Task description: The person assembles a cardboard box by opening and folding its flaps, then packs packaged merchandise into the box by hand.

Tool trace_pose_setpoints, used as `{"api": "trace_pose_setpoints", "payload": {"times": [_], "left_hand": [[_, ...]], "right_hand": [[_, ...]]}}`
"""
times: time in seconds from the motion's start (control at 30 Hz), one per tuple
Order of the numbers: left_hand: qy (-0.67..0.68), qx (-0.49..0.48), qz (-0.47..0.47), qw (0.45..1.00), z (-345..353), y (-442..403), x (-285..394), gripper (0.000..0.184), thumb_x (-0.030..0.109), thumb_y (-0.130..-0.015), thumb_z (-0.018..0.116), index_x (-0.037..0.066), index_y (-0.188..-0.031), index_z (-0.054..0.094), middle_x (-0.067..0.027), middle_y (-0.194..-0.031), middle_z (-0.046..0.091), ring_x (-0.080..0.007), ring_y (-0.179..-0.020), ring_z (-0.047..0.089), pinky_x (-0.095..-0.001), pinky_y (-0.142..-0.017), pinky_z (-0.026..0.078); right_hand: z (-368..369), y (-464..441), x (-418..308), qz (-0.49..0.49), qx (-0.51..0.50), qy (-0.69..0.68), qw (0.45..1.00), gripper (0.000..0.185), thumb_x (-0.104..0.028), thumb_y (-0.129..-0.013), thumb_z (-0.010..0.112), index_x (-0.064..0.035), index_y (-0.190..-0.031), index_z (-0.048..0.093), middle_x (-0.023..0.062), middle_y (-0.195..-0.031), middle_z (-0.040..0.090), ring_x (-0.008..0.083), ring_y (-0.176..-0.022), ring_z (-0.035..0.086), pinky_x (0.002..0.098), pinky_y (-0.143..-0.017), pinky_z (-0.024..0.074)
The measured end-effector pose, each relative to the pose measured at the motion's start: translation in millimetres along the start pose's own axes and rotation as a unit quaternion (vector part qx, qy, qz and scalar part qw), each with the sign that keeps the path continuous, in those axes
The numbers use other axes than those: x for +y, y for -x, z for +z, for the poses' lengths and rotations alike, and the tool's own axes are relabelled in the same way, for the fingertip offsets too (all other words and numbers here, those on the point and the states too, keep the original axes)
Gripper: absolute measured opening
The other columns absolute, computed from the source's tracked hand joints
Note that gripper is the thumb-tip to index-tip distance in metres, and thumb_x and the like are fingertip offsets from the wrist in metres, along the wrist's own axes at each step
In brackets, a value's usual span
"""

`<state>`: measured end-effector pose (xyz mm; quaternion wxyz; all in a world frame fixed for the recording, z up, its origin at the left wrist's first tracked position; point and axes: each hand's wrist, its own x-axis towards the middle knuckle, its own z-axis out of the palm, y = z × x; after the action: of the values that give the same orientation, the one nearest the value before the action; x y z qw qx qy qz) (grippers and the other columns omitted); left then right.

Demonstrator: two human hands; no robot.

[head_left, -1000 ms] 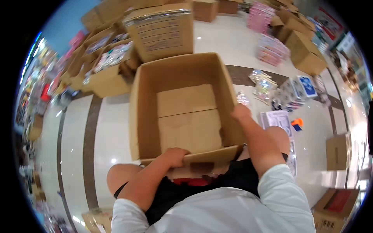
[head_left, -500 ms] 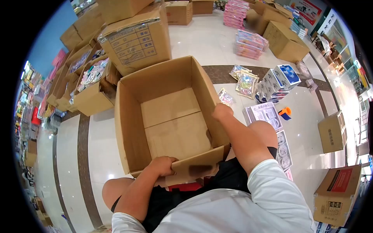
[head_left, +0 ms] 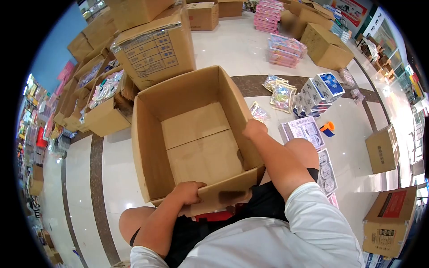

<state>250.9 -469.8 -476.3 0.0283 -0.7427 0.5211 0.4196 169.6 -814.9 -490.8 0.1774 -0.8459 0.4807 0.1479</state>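
A large, open-topped brown cardboard box point(head_left: 196, 134) stands on the glossy pale tiled floor point(head_left: 118, 172), directly in front of the person and between the knees, its mouth facing up. The left hand point(head_left: 187, 193) is closed over its near rim, left of the middle; the right hand point(head_left: 255, 128) is clenched round its right rim, so both are grasping the box. As far as can be judged, the box is opened out and its inside bottom shows bare cardboard with a seam across it; what is left to do cannot be told. To the right lie clear plastic packets of colourful goods point(head_left: 283, 96), a stack of blue-and-white cartons point(head_left: 315, 96) and a small orange-and-dark-blue object point(head_left: 327, 128). A tall, taped brown carton with printed lines point(head_left: 154, 56) stands just beyond the far side. Compared with half a second ago, almost nothing differs: both hands keep the same places on the rims, and the view has shifted only slightly.
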Motion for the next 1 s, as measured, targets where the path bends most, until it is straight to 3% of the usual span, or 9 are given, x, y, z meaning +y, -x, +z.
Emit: {"api": "trace_pose_setpoints", "payload": {"times": [0.23, 0.4, 0.63, 0.73, 0.77, 0.83, 0.87, 0.93, 1.0], "left_hand": [[0.422, 0.200, 0.271, 0.842, -53.6, 43.5, 81.9, 0.074, 0.003, -0.090, 0.068, 0.008, -0.153, 0.031, -0.0177, -0.146, 0.049, -0.0270, -0.126, 0.055, -0.0421, -0.107, 0.043], [0.326, 0.353, 0.478, 0.735, -111.0, 127.9, 155.6, 0.081, -0.001, -0.082, 0.070, 0.005, -0.152, 0.030, -0.0252, -0.142, 0.049, -0.0332, -0.116, 0.061, -0.0430, -0.095, 0.051], [0.319, 0.653, 0.581, 0.366, -110.9, 123.7, 218.6, 0.058, 0.005, -0.092, 0.059, 0.040, -0.137, 0.055, -0.0176, -0.101, 0.062, -0.0301, -0.085, 0.065, -0.0282, -0.054, 0.054], [0.194, 0.574, 0.694, 0.389, -117.3, 138.1, 188.2, 0.053, 0.013, -0.097, 0.056, 0.043, -0.140, 0.050, -0.0238, -0.115, 0.057, -0.0374, -0.081, 0.062, -0.0313, -0.052, 0.054], [0.229, 0.495, 0.613, 0.571, -109.9, 165.4, 173.2, 0.042, 0.009, -0.089, 0.064, 0.021, -0.129, 0.060, -0.0192, -0.117, 0.062, -0.0326, -0.094, 0.065, -0.0334, -0.070, 0.054], [0.258, 0.395, 0.496, 0.729, -112.5, 167.4, 176.1, 0.039, 0.005, -0.080, 0.071, -0.001, -0.118, 0.069, -0.0145, -0.120, 0.068, -0.0278, -0.107, 0.068, -0.0355, -0.087, 0.053], [0.257, 0.527, 0.589, 0.556, -114.9, 137.0, 194.3, 0.040, 0.012, -0.090, 0.064, 0.022, -0.129, 0.060, -0.0182, -0.115, 0.064, -0.0312, -0.093, 0.065, -0.0345, -0.072, 0.054], [0.244, 0.632, 0.647, 0.351, -119.3, 115.9, 221.9, 0.048, 0.019, -0.099, 0.056, 0.045, -0.139, 0.051, -0.0218, -0.110, 0.060, -0.0346, -0.080, 0.062, -0.0336, -0.057, 0.055], [0.318, 0.718, 0.534, 0.314, -118.9, 121.5, 237.8, 0.048, 0.021, -0.099, 0.056, 0.047, -0.139, 0.051, -0.0205, -0.106, 0.061, -0.0330, -0.080, 0.062, -0.0356, -0.062, 0.055]], "right_hand": [[2.0, -2.9, 3.9, -0.011, 0.008, 0.000, 1.000, 0.039, -0.026, -0.076, 0.070, -0.0033, -0.107, 0.074, 0.0159, -0.107, 0.074, 0.0297, -0.099, 0.072, 0.0391, -0.086, 0.0572], [4.6, -5.4, 6.2, -0.023, 0.006, -0.005, 1.000, 0.043, -0.029, -0.080, 0.067, -0.0039, -0.115, 0.070, 0.0155, -0.115, 0.071, 0.0293, -0.108, 0.069, 0.0402, -0.090, 0.0553], [3.0, -13.7, 1.7, -0.015, 0.003, 0.035, 0.999, 0.042, -0.027, -0.081, 0.067, -0.0062, -0.117, 0.071, 0.0119, -0.120, 0.071, 0.0288, -0.111, 0.068, 0.0427, -0.086, 0.0575], [-6.4, -2.4, -1.8, -0.007, -0.013, 0.040, 0.999, 0.041, -0.027, -0.081, 0.067, -0.0055, -0.116, 0.071, 0.0134, -0.119, 0.071, 0.0288, -0.110, 0.069, 0.0422, -0.087, 0.0573], [-6.9, -3.7, -3.2, -0.011, -0.013, 0.040, 0.999, 0.041, -0.027, -0.081, 0.067, -0.0055, -0.116, 0.071, 0.0134, -0.119, 0.071, 0.0288, -0.110, 0.069, 0.0422, -0.087, 0.0573], [-3.3, -5.1, 1.6, -0.033, 0.003, 0.049, 0.998, 0.040, -0.026, -0.081, 0.068, -0.0045, -0.115, 0.072, 0.0147, -0.118, 0.071, 0.0295, -0.109, 0.069, 0.0410, -0.087, 0.0570], [-1.1, -6.5, 1.6, -0.036, -0.002, 0.050, 0.998, 0.040, -0.026, -0.081, 0.068, -0.0045, -0.115, 0.072, 0.0147, -0.118, 0.071, 0.0295, -0.109, 0.069, 0.0410, -0.087, 0.0570], [-3.2, -7.7, 1.8, -0.025, -0.008, 0.048, 0.999, 0.039, -0.025, -0.081, 0.068, -0.0036, -0.114, 0.072, 0.0152, -0.117, 0.071, 0.0299, -0.108, 0.069, 0.0401, -0.087, 0.0567], [-2.2, -7.4, 1.2, -0.021, -0.005, 0.046, 0.999, 0.039, -0.024, -0.081, 0.067, -0.0035, -0.114, 0.072, 0.0151, -0.117, 0.071, 0.0297, -0.108, 0.069, 0.0397, -0.088, 0.0565]]}}
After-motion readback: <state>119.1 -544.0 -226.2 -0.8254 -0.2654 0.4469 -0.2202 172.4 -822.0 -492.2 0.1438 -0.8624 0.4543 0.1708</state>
